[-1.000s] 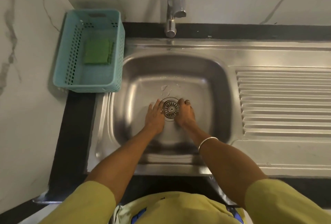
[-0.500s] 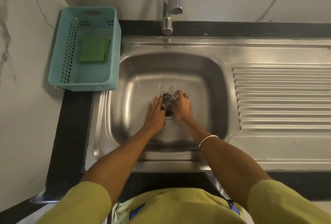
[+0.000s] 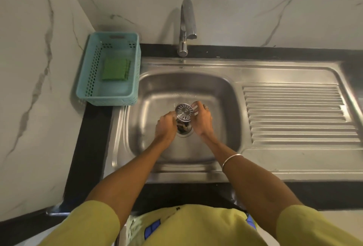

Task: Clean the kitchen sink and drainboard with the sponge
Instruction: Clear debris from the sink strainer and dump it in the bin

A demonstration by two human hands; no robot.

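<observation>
A steel sink (image 3: 153, 112) has a ribbed drainboard (image 3: 298, 114) on its right. Both hands are inside the basin. My left hand (image 3: 166, 127) and my right hand (image 3: 202, 120) hold a round metal drain strainer (image 3: 184, 112) between them, lifted above the open drain hole (image 3: 183, 128). Dark debris shows in the hole. A green sponge (image 3: 115, 69) lies in a teal plastic basket (image 3: 112, 100) left of the sink, out of either hand's reach.
A chrome tap (image 3: 186, 29) stands behind the basin, with no water running. Marble walls close off the left and back. A black counter strip (image 3: 92, 137) runs along the left and front of the sink.
The strainer sat in the drain with both hands beside it. It has since been pulled up out of the hole and now hangs above it.
</observation>
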